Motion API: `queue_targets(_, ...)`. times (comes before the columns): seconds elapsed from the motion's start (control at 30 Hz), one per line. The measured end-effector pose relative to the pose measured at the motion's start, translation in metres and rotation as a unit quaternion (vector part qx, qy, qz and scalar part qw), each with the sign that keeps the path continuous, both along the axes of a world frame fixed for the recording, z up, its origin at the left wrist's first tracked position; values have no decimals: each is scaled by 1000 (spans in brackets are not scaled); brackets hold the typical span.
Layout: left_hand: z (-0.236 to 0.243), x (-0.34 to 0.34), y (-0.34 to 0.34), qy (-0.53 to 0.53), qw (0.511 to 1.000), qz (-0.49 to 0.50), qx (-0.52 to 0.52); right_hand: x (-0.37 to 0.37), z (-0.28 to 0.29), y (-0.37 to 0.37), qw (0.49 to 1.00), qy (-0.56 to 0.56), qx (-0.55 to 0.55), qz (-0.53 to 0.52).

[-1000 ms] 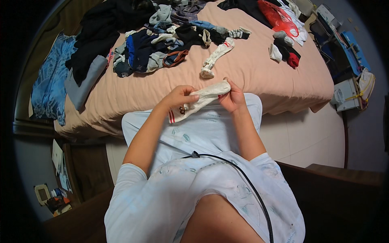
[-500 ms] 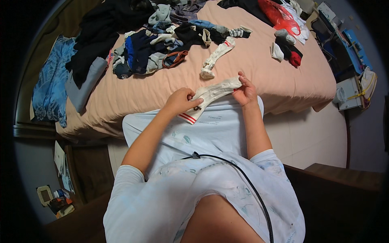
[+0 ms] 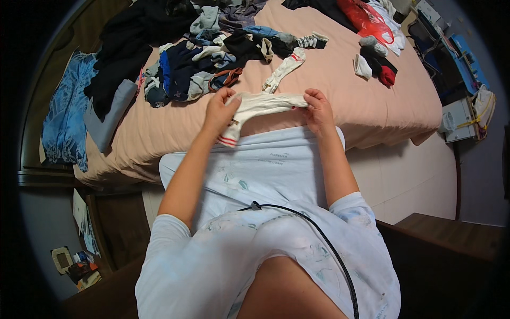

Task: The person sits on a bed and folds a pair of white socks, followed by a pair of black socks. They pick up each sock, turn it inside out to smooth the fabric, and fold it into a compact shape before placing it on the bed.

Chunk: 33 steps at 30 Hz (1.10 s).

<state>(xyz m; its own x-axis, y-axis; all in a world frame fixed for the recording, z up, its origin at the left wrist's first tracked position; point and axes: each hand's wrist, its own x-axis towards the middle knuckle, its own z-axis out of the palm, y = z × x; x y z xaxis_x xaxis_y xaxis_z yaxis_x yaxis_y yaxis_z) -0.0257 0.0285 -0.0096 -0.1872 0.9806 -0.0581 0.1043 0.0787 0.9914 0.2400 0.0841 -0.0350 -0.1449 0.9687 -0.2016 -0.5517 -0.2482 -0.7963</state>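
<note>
A white sock point(image 3: 270, 105) with red stripes at its cuff is stretched sideways between my hands, over the near edge of the bed. My left hand point(image 3: 220, 111) pinches it near the heel, and the striped cuff hangs down beside that hand. At the other end, the fingers of my right hand point(image 3: 317, 109) are closed on the fabric. Just beyond lies a similar white sock point(image 3: 285, 70) with red marks, flat on the bed; its near end is hidden behind the held one.
On the peach bedsheet point(image 3: 340, 80) several socks and dark clothes point(image 3: 183, 72) lie heaped at the left. A grey folded cloth point(image 3: 112, 114) and a blue lace garment point(image 3: 70, 111) are farther left. Black, red and grey socks point(image 3: 378, 61) and a red plastic bag point(image 3: 362, 21) lie right. A black cable point(image 3: 329, 239) crosses my shirt.
My left hand has moved up and to the left with the sock, which now stretches more level between my hands. My right hand has shifted slightly and keeps its end.
</note>
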Motion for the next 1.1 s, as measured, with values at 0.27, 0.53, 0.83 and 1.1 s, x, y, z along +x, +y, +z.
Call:
queue_targets(0.27,-47,-35,38,387,921,-40,17,-34,-18,9,770,-621,142,-48)
queue_targets(0.53,-26,13,5,434,845,45,309,-56,10,26,668,-658,346,19)
queue_targets(0.83,-61,35,-3,479,847,-38,229,-11,31,84,626,-616,417,-233)
queue_targets(1.1,-55,37,0,490,845,-82,199,55,8,83,586,-769,242,-81)
